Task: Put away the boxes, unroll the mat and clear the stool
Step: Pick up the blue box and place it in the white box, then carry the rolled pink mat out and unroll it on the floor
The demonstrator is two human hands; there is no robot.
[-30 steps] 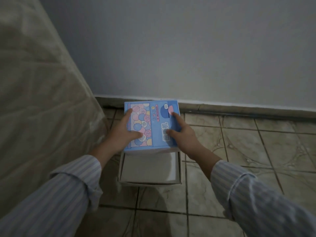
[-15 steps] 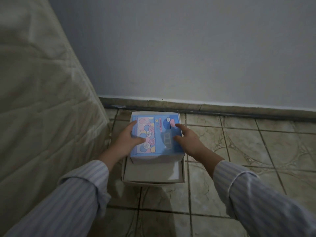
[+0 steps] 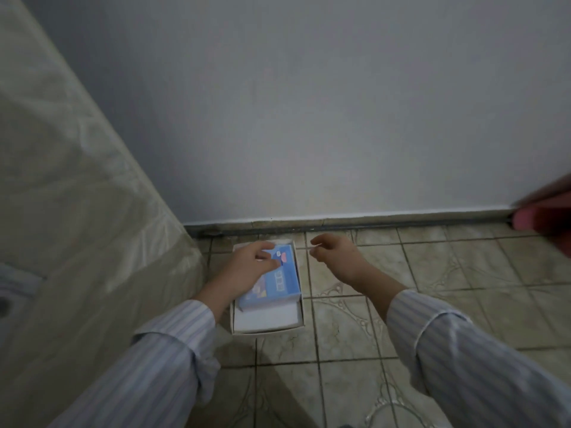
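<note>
Tiled floor [image 3: 432, 273] holds my blue cardboard box [image 3: 278, 279], long way toward the wall; my left hand [image 3: 247, 267] rests loosely on it, nearer than my loose, empty right hand [image 3: 336, 257].

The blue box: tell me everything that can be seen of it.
The blue box is flat and rectangular, looks like printed cardboard, pale blue with pink, white and darker blue cartoon shapes on its lid. It lies closed, face up, in or on the white box on the tiled floor, near the wall and beside the mattress. The left hand is over its far left part, fingers loosely curled; contact is unclear. The right hand is off it.
</note>
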